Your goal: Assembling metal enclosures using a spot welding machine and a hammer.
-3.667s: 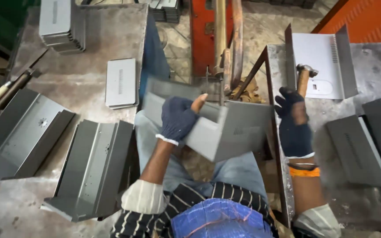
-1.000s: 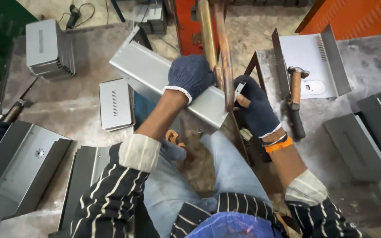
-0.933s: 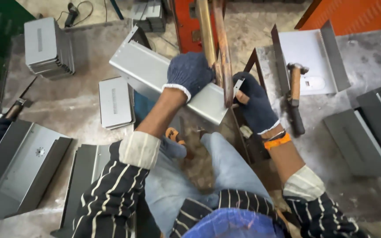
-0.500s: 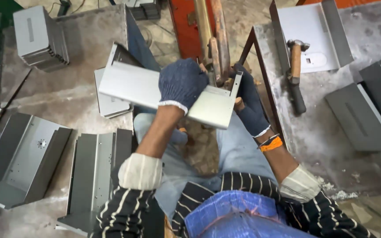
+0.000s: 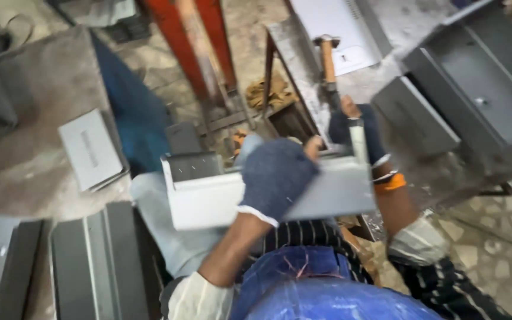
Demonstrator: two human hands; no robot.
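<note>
I see one grey sheet-metal panel [image 5: 208, 198], long and flat with short flanges folded up at both ends. It lies roughly level across my lap, tilted slightly, its length running left to right. The left flange shows a row of small holes. My gloved left hand [image 5: 274, 178] grips its middle; my right hand [image 5: 360, 133] holds the right flange. The picture is blurred.

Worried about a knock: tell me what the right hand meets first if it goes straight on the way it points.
Probably the hammer lying on the metal bench just beyond the right hand, though depth is unclear in this blurred view.
</note>
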